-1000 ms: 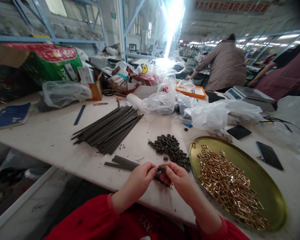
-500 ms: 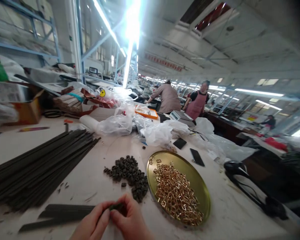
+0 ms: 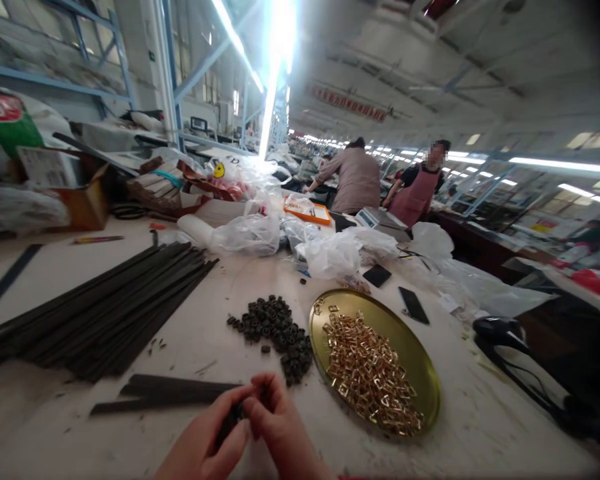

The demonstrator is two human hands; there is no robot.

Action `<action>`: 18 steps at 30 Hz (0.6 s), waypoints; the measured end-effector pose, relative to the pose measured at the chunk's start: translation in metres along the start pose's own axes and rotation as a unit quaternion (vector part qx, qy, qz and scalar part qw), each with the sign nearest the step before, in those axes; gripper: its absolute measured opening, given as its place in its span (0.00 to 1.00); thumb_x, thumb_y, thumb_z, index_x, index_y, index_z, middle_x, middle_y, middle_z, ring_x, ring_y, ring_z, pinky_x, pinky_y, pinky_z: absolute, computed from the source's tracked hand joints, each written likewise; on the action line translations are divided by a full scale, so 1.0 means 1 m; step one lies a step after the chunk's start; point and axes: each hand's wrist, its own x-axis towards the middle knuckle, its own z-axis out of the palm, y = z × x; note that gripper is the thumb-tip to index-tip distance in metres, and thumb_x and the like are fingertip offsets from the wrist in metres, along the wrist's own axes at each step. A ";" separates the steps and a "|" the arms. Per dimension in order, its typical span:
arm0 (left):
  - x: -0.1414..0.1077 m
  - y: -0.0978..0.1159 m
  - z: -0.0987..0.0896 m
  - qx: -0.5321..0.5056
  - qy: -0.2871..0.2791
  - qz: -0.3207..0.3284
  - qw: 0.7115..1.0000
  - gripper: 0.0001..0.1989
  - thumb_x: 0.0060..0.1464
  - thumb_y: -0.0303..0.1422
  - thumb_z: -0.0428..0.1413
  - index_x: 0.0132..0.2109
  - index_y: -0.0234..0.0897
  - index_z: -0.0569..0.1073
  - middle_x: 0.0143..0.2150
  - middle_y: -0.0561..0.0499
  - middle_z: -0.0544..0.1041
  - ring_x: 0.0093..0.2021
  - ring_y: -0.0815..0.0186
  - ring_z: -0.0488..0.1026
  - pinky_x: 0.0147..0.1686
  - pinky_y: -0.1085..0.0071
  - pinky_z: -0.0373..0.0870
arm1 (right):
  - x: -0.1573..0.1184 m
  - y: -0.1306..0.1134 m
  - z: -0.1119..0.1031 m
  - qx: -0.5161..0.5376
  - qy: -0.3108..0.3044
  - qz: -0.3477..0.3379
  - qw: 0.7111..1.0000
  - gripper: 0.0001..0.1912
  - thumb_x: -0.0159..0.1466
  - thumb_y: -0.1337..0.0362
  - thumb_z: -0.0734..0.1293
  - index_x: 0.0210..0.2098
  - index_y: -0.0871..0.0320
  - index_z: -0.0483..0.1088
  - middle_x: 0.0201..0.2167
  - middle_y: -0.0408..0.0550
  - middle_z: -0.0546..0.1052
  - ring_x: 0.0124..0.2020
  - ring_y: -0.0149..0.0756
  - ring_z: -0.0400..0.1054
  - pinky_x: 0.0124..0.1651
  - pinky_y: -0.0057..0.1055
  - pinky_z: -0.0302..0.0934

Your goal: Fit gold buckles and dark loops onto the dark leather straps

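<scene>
At the front edge of the table, both hands are together with bent fingers. My left hand pinches a small dark piece, mostly hidden by the fingers. My right hand touches my left, its thumb and fingertips closed around the same piece. Just beyond them lies a heap of small black loops. Black strips lie flat beside my left hand, their right ends close to its fingers. To the right, a round gold tray holds many small gold buckles.
A large bundle of long black strips covers the left of the table. Plastic bags, two dark phone-like slabs and an orange tray lie farther back. A black cabled device is at right. Two people stand beyond the table.
The view has shifted, so the table's things appear farther right and slightly higher. My hands remain together around the dark piece, with the fingers turned a little differently.
</scene>
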 end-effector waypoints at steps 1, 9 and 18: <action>-0.003 0.002 -0.001 0.003 -0.016 -0.004 1.000 0.22 0.52 0.35 0.46 0.53 0.35 0.66 0.53 0.46 0.72 0.53 0.59 0.67 0.53 0.66 0.63 | -0.004 -0.004 0.000 0.001 -0.019 0.020 1.000 0.27 0.43 0.50 0.74 0.38 0.56 0.66 0.23 0.37 0.66 0.20 0.24 0.56 0.21 0.21 0.50; -0.015 0.015 -0.011 -0.020 -0.093 -0.030 0.995 0.30 0.53 0.26 0.41 0.64 0.29 0.47 0.62 0.41 0.58 0.61 0.61 0.55 0.61 0.62 0.49 | -0.025 -0.021 0.004 -0.066 -0.117 0.008 0.991 0.15 0.54 0.59 0.69 0.41 0.52 0.72 0.36 0.43 0.75 0.37 0.34 0.67 0.43 0.30 0.60; -0.019 0.013 -0.008 -0.111 -0.111 -0.104 0.982 0.29 0.53 0.25 0.43 0.62 0.32 0.48 0.30 0.52 0.72 0.23 0.72 0.66 0.24 0.75 0.64 | -0.040 -0.020 0.006 -0.207 -0.049 -0.069 0.975 0.07 0.55 0.63 0.67 0.34 0.57 0.68 0.28 0.41 0.71 0.22 0.28 0.63 0.27 0.27 0.60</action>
